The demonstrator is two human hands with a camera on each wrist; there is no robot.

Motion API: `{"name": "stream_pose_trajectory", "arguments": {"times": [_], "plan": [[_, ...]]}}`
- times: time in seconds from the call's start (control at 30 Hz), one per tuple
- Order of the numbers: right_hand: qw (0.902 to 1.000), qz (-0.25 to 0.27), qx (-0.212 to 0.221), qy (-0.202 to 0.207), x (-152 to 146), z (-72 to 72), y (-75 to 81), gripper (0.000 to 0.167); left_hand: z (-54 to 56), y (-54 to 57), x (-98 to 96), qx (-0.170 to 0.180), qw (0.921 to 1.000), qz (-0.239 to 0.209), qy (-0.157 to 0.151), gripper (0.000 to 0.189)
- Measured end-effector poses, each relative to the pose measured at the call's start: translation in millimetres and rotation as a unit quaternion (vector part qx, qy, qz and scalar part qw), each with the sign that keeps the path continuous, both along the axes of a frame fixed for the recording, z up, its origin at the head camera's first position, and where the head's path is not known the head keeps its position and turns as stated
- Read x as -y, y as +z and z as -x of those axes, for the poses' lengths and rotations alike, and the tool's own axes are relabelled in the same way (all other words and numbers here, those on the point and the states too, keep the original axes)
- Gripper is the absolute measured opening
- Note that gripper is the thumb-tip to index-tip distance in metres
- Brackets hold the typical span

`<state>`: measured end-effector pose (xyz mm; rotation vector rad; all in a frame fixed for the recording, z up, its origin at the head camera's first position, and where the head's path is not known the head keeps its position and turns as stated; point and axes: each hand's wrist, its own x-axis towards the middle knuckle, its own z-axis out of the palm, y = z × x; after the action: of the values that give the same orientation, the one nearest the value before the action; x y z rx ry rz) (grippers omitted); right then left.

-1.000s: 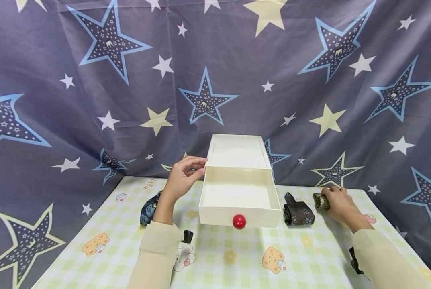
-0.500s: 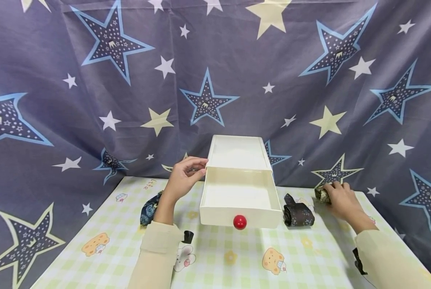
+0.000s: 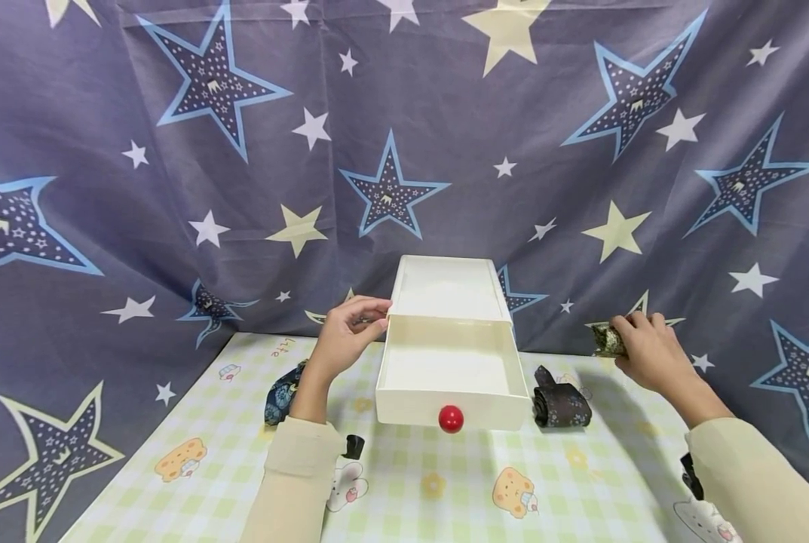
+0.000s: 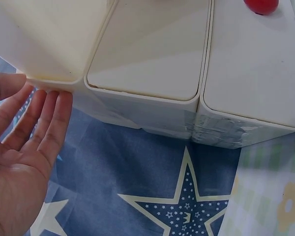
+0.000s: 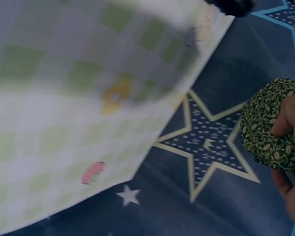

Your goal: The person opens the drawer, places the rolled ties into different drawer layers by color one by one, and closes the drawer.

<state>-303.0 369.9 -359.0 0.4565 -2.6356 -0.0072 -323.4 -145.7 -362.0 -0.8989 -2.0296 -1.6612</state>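
My right hand [image 3: 655, 356] grips a rolled green necktie [image 3: 608, 339] with a pale leafy vine pattern, raised above the table's back right. In the right wrist view, the thumb lies over the green necktie [image 5: 273, 128]. A white drawer cabinet [image 3: 448, 286] stands at the back middle, its top drawer [image 3: 411, 407] pulled out, nothing inside, a red knob on its front. At the cabinet's left edge, the fingers of my left hand [image 3: 346, 332] touch the side wall; the left wrist view shows them nearly straight, thumb by the rim.
Right of the drawer lies a rolled dark floral necktie [image 3: 562, 401]. A blue patterned necktie roll [image 3: 282, 394] is partly hidden behind the left forearm. Two lower drawers [image 4: 147, 49] are closed. A checked cloth [image 3: 431, 498] covers the table; a starry curtain [image 3: 445, 98] hangs behind.
My right hand has lifted the green necktie up from the table's back right. The left hand stays at the cabinet's edge, and the drawer has not moved.
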Motion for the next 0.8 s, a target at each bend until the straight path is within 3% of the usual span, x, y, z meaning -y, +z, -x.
{"name": "stream_pose_trajectory", "arguments": {"times": [0.8], "plan": [[0.986, 0.032, -0.127, 0.103, 43.8, -10.2, 54.9, 0.056, 0.8, -0.2, -0.2, -0.001, 1.0, -0.005, -0.002, 0.029]]}}
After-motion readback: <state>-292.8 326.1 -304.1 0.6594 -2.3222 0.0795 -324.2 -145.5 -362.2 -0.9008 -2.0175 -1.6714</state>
